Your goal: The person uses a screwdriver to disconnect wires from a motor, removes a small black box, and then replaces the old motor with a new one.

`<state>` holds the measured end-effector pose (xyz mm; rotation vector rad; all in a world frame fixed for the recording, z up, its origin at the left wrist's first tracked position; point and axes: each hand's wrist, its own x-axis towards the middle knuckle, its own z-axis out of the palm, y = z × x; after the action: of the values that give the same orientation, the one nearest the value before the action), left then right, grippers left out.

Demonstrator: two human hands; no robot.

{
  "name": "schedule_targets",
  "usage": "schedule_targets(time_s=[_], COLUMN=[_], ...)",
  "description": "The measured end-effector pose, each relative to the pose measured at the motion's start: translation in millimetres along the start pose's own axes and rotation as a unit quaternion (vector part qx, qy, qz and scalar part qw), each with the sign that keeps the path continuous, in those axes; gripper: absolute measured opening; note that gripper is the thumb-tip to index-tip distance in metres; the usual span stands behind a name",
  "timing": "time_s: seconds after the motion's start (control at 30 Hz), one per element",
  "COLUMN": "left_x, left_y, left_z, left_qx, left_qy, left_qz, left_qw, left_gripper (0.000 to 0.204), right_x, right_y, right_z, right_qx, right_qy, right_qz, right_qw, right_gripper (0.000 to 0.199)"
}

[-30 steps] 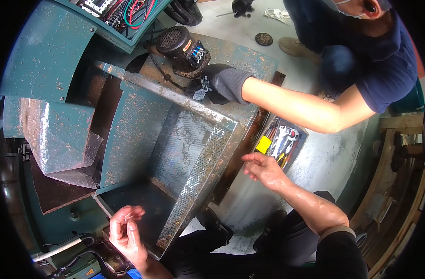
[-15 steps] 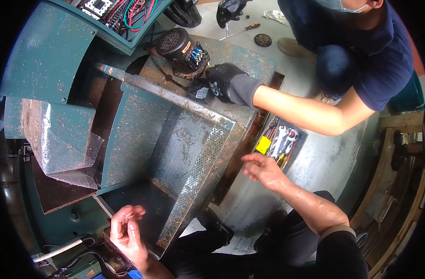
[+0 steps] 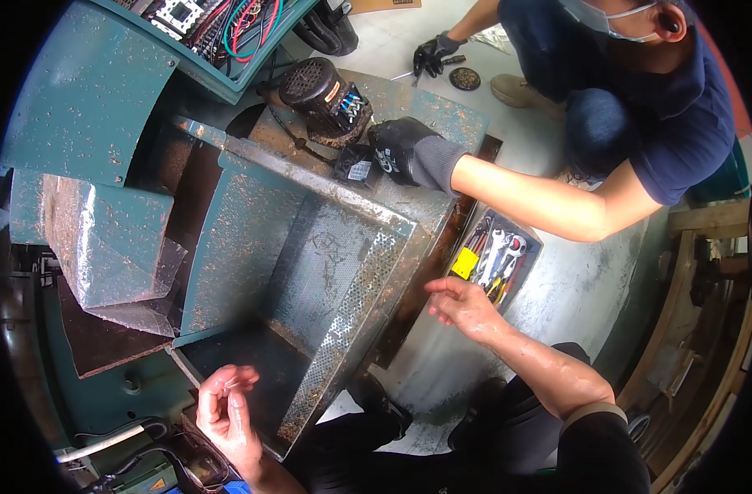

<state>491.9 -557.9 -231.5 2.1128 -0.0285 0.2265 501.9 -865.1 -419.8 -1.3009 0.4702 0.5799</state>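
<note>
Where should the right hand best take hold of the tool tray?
Likely the rim of the long right wall of the tool tray, with the right hand coming in from the right: that side faces the pale floor, while the left wall runs close beside the rust-brown strip.

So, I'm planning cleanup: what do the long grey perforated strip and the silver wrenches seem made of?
Grey perforated strip: probably metal, dull and stained, with bright glints between its holes.
Silver wrenches: likely steel, smooth and polished, judging by their highlights.

The motor [image 3: 316, 95] stands on the machine [image 3: 330, 255] at upper centre, the wiring box [image 3: 201, 70] upper left, wrenches [image 3: 494, 251] in the toolbox [image 3: 533, 253] right of centre.
</note>
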Motion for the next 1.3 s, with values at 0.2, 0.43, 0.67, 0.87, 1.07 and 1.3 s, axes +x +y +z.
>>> schedule_targets(time_s=[0.2, 0.43, 0.67, 0.87, 1.07, 1.3], left_x=[-0.5, -1.5, -0.5, -0.2, 0.6, 0.6], left_y=[1.5, 0.8, 0.9, 3.3, 1.3, 1.4], left_z=[1.4, -0.6, -1.6, 1.5, 2.6, 0.7], left_qx=[0.021, 0.009, 0.009, 0.032, 0.030, 0.030], left_qy=[0.007, -0.002, -0.002, -0.001, 0.002, 0.004], left_qz=[0.006, -0.005, -0.008, 0.002, 0.001, -0.003], left_qw=[1.000, 1.000, 1.000, 0.999, 1.000, 1.000], left_gripper=[0.026, 0.027, 0.026, 0.026, 0.027, 0.028], right_x=[0.8, 0.1, 1.6, 2.8, 3.5, 3.8], right_y=[1.7, 2.0, 4.0, 4.1, 6.1, 3.8], right_z=[-0.8, -1.8, -0.3, 0.7, 2.1, 2.8], right_qx=[-0.007, -0.012, -0.007, -0.012, -0.012, -0.013], right_qy=[0.000, -0.001, -0.001, -0.002, -0.007, -0.011], right_qz=[-0.003, -0.002, -0.005, 0.002, 0.009, 0.002], right_qw=[1.000, 1.000, 1.000, 1.000, 1.000, 1.000], right_gripper=[0.032, 0.033, 0.033, 0.033, 0.032, 0.032])
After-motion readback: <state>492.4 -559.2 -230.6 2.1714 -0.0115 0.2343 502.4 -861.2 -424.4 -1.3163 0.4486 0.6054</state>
